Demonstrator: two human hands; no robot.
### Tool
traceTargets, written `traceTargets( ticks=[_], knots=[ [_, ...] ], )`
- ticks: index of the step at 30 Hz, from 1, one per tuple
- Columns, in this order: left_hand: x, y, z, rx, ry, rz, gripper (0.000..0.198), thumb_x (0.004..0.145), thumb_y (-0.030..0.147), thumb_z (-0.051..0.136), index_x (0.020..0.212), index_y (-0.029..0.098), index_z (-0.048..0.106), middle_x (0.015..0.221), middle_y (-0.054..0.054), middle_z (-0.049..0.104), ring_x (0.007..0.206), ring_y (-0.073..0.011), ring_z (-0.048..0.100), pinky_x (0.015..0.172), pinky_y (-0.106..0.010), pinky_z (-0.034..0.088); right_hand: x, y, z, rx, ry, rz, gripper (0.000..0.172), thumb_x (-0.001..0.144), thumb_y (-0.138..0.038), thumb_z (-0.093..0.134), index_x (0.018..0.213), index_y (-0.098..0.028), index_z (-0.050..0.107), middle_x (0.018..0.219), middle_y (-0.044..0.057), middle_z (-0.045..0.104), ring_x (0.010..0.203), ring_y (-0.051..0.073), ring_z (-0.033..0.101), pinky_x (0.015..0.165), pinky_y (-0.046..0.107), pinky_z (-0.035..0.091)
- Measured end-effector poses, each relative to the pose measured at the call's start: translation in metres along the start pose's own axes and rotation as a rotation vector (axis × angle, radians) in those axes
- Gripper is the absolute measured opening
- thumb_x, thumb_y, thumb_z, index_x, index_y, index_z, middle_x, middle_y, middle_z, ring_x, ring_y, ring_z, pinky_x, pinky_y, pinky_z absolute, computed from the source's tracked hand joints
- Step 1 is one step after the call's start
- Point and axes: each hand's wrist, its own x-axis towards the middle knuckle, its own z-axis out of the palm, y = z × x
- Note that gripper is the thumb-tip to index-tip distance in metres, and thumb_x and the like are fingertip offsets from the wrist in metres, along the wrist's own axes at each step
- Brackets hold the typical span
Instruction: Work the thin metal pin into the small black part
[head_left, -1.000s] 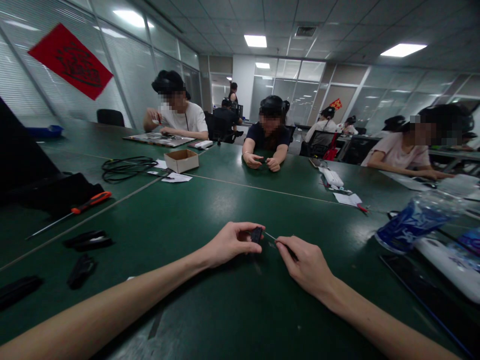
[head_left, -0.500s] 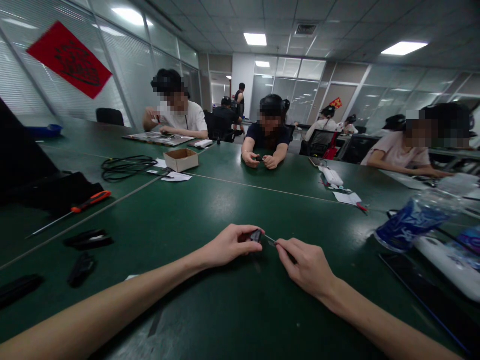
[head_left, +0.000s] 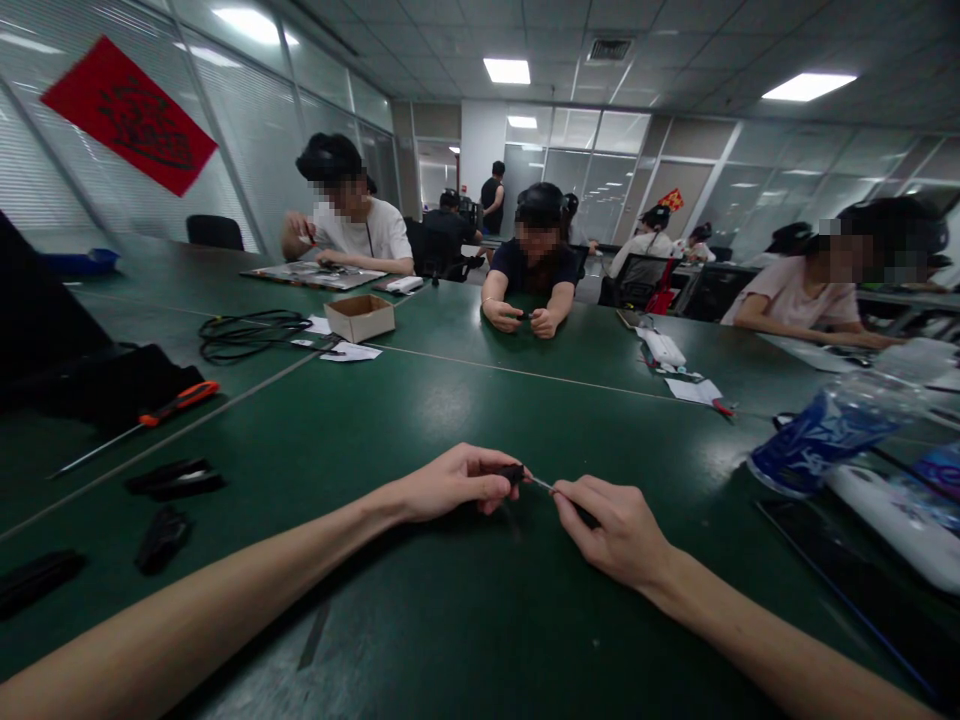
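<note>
Small black plastic-looking piece [head_left: 513, 473]: right of open tan cardboard box [head_left: 369, 326], nearer me; clamped by fingers of left hand [head_left: 452, 486]. Right hand [head_left: 611, 528]: fingers pinching thin silvery metal shaft [head_left: 541, 484]. Risk, I judge: overpressing, shaft slipping into left hand.

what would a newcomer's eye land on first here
Probably the big red sign, hanging tilted at the upper left. Next, in the middle over the green table, the left hand holds a small black part while the right hand points a thin metal tool at it. The orange-handled screwdriver also stands out, lying at the left.
</note>
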Motion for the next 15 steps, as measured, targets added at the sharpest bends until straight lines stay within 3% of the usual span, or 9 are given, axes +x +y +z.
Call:
traceTargets(
  ticks=[15],
  knots=[
    [0.0011, -0.0031, -0.0001, -0.122, 0.003, 0.056, 0.044, 0.079, 0.042, 0.06, 0.109, 0.01, 0.06, 0.088, -0.007, 0.057, 0.064, -0.0084, 0.044, 0.06, -0.024, 0.032, 0.0034, -0.0014, 0.0006, 0.101, 0.01, 0.047, 0.022, 0.091, -0.024, 0.043, 0.097, -0.016, 0.063, 0.077, 0.004, 0.062, 0.064, 0.012, 0.056, 0.06, 0.023, 0.044]
  ],
)
